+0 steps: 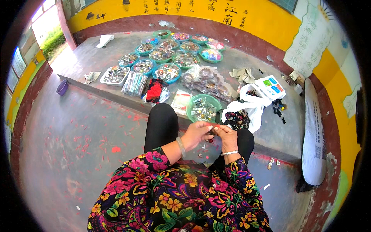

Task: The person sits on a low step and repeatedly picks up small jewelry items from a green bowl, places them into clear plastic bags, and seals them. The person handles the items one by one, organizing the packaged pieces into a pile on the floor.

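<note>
Head view: left hand [196, 133] and right hand [227, 136] meet fingertip to fingertip, both pinching a small red piece [215, 125], apparently lying crosswise between them, just this side of the green basin [190, 105] on the ledge.
</note>
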Demonstrator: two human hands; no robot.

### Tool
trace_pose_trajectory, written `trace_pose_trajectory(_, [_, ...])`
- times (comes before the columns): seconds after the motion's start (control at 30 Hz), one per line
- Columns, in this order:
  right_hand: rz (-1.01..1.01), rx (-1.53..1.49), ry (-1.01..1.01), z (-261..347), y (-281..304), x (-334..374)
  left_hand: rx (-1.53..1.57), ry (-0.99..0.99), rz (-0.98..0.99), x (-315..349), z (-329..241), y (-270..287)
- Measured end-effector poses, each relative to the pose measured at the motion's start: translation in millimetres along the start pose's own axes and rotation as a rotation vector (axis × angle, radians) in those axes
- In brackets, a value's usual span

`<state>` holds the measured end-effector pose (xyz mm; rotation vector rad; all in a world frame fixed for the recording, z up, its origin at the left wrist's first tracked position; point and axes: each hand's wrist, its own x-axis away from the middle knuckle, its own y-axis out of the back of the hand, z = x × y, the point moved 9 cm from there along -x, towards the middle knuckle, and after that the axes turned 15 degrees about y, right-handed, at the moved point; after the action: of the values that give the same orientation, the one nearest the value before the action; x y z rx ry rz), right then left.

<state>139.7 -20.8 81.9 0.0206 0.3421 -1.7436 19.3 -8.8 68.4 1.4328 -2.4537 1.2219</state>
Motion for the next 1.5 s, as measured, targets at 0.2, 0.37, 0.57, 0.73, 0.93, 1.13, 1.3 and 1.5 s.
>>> trace_pose_trajectory(0.2, [0.09, 0.123, 0.042, 24.2, -37.7, 10.0, 0.021, -0.011, 0.019, 29.5, -13.6, 15.5])
trace_pose_trajectory(0.37, [0.202, 0.213, 0.023, 30.0, -67.2, 14.1, 0.078, -0.07, 0.039, 54.7, -31.4, 26.0])
trace_pose_trajectory(0.57, [0.271, 0.209, 0.029, 42.1, -106.5, 1.8, 0.18, -0.139, 0.116, 75.3, -56.9, 41.6])
trace_pose_trajectory(0.73, [0.293, 0.154, 0.022, 51.9, -124.9, -7.1, 0.171, -0.18, 0.077, 81.1, -76.0, 47.8])
trace_pose_trajectory(0.93, [0.243, 0.038, 0.039, 45.6, -121.4, -3.2, 0.087, -0.153, 0.041, 85.7, -80.8, 40.9])
trace_pose_trajectory(1.13, [0.261, 0.016, 0.034, 30.7, -99.8, -7.0, 0.106, -0.134, -0.002, 73.5, -67.7, 35.7])
trace_pose_trajectory(1.3, [0.237, -0.021, 0.028, 23.5, -75.8, -14.4, 0.147, -0.079, -0.008, 56.1, -60.0, 20.5])
trace_pose_trajectory(1.5, [0.151, -0.061, -0.008, 24.5, -48.7, -21.5, 0.064, 0.021, -0.006, 24.8, -44.0, 15.7])
